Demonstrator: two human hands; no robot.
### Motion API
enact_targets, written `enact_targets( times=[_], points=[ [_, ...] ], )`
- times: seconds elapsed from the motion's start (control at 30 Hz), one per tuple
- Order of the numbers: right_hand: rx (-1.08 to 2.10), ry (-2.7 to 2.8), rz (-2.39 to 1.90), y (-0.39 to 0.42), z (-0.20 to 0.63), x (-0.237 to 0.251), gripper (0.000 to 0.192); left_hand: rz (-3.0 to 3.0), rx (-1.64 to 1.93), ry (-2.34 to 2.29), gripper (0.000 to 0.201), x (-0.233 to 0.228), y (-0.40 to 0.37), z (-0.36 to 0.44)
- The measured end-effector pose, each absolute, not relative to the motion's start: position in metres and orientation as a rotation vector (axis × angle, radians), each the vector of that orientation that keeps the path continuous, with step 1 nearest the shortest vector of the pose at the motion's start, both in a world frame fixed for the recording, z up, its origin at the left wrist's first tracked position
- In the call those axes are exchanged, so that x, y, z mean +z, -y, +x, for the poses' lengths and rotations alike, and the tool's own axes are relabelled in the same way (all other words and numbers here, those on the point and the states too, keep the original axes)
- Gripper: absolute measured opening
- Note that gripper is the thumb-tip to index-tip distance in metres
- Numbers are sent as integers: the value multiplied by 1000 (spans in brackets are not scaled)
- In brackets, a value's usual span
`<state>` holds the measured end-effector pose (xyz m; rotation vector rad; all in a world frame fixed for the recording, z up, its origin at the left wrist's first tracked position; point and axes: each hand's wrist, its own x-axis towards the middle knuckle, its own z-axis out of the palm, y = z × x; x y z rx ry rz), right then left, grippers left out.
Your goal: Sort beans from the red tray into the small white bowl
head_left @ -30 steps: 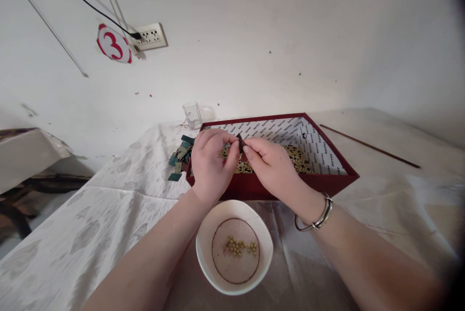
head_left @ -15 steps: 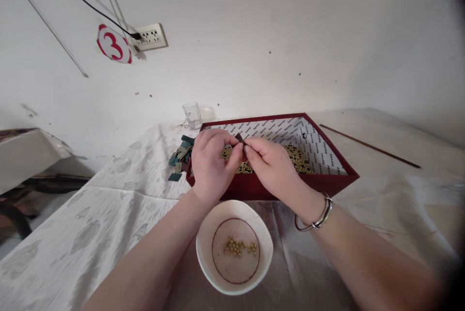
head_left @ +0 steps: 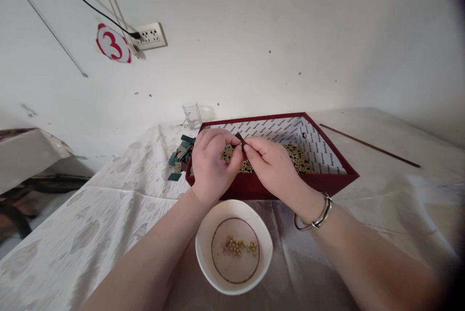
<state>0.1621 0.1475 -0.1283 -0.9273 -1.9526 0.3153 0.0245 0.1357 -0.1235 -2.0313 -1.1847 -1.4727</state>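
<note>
My left hand (head_left: 211, 163) and my right hand (head_left: 269, 164) meet over the near edge of a dark red box (head_left: 327, 180). Between their fingertips they pinch a small dark piece (head_left: 240, 137). The box has a white printed lining and holds a heap of small yellow-green beads (head_left: 296, 156). In front of the box, under my wrists, stands a white bowl (head_left: 234, 245) with a few of the same beads in its middle. My right wrist wears metal bangles (head_left: 318, 214).
A pile of small teal and brown tiles (head_left: 180, 156) lies left of the box. A clear glass (head_left: 192, 115) stands behind them by the wall. A thin dark stick (head_left: 368, 145) lies at the right on the white cloth (head_left: 109, 214). A socket (head_left: 150, 36) and a red "3" sign (head_left: 113, 44) are on the wall.
The dark piece has turned slightly between my fingertips, and my right fingers have shifted on it. Both hands stay over the box edge.
</note>
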Motion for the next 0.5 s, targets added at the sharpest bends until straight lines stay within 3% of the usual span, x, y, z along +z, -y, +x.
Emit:
enact_targets(
  times=[0.5],
  points=[
    [302,1960,-940,-147,162,-128,19,-2012,-1477,1194,8,-125,-136,26]
  ],
)
